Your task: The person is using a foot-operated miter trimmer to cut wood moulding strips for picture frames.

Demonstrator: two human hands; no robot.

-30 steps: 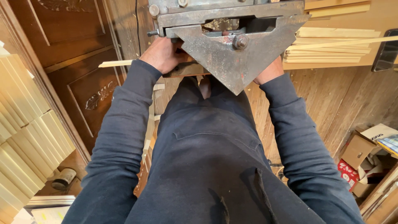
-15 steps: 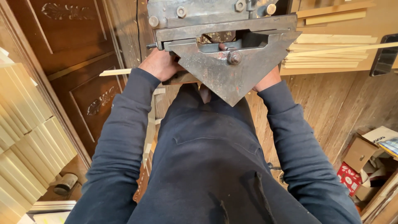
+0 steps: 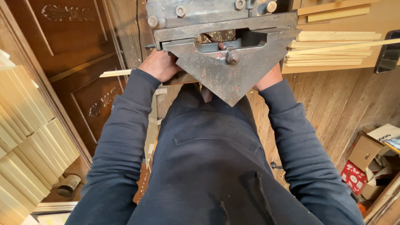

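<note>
My left hand point(image 3: 160, 65) sits at the left underside of the grey metal machine point(image 3: 227, 62), its back turned up to me and its fingers curled down around the near end of a dark piece point(image 3: 183, 78) that runs in under the triangular steel plate point(image 3: 229, 79). The grasp looks closed on that piece, though the fingertips themselves are hidden beneath the hand. A pale wooden strip point(image 3: 116, 73) pokes out to the left just past the wrist; I cannot tell whether the hand touches it.

My right hand point(image 3: 268, 78) is mostly tucked behind the right slope of the triangular steel plate. Only the heel and wrist show, pressed up close against the metal edge, so I cannot tell whether it is clenched or loose, or what it has hold of.

Above the plate, the machine carries a flat bar with bolts, and a large bolt head point(image 3: 232, 57) sits at the middle of the plate. Both dark blue sleeves point(image 3: 125, 133) reach up from my body toward it.

To the right, a stack of pale wood slats point(image 3: 329, 52) lies on a light board, level with the machine. On the left, carved dark wood panels point(image 3: 71, 62) stand beside piles of light timber blocks point(image 3: 25, 137). Cardboard boxes point(image 3: 371, 154) sit on the plank floor point(image 3: 333, 108) at lower right.
</note>
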